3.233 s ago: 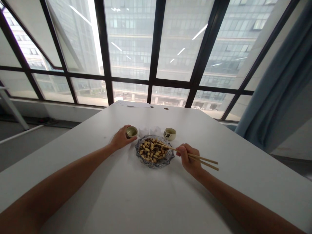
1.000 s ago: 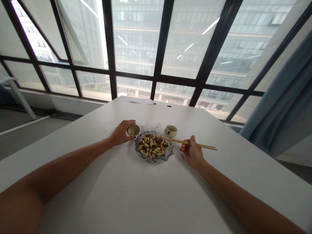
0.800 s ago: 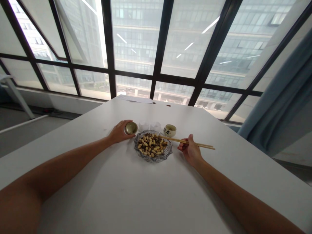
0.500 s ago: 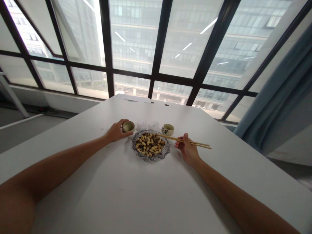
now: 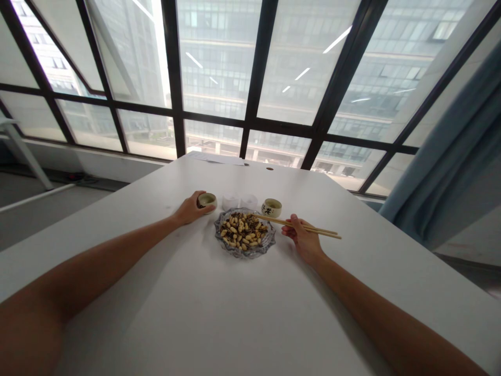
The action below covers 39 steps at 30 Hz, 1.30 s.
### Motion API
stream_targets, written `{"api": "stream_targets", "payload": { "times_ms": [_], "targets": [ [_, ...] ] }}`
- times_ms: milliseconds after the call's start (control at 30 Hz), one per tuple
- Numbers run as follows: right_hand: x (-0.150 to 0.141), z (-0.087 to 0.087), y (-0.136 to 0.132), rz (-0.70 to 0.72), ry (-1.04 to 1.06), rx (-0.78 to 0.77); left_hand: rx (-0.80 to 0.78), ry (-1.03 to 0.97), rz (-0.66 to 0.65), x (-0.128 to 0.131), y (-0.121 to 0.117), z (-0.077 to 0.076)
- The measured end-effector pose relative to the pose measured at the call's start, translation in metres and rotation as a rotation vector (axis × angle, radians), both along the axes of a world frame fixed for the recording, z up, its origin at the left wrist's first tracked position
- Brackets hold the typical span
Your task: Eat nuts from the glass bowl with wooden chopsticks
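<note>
My left hand is closed around a small pale-green teacup, its thumb across the near side. The cup stands upright on the table, and no contents show inside it. In my right hand is a pair of wooden chopsticks, lying nearly level and pointing left. Their tips are over the far right part of a scalloped glass dish. Peanuts in their shells and dark seeds fill this dish. Whether the tips touch a nut, I cannot tell.
Behind the dish are two small clear cups. A second teacup with dark characters stands to their right. Papers lie at the far end of the white table, before the windows. A blue curtain hangs at right.
My left thumb has risen from below the teacup's side to press against it. The whole view has shifted slightly. The chopsticks stay at nearly the same place over the dish.
</note>
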State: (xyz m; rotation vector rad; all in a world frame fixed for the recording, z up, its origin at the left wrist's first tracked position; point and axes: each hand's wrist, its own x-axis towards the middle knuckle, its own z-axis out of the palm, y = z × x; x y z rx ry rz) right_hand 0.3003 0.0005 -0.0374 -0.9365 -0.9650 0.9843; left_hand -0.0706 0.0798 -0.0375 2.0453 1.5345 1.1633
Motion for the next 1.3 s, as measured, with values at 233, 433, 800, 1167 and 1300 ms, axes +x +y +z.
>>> {"api": "stream_targets", "payload": {
  "times_ms": [233, 433, 800, 1167, 1300],
  "targets": [
    [-0.007, 0.001, -0.001, -0.013, 0.023, 0.002, 0.235, 0.24, 0.05, 0.011, 0.003, 0.024],
    [-0.007, 0.004, 0.0, -0.121, 0.056, 0.094, 0.27, 0.532, -0.164, 0.072, 0.021, 0.06],
    [-0.013, 0.016, -0.012, -0.277, -0.226, 0.311, 0.181, 0.666, -0.289, 0.137, 0.042, 0.065],
    [-0.02, 0.015, -0.018, -0.245, -0.553, 0.431, 0.535, 0.621, -0.481, 0.135, 0.016, 0.081],
    [-0.022, 0.015, -0.015, -0.247, -0.522, 0.417, 0.486, 0.625, -0.401, 0.138, 0.021, 0.075]
  ]
}}
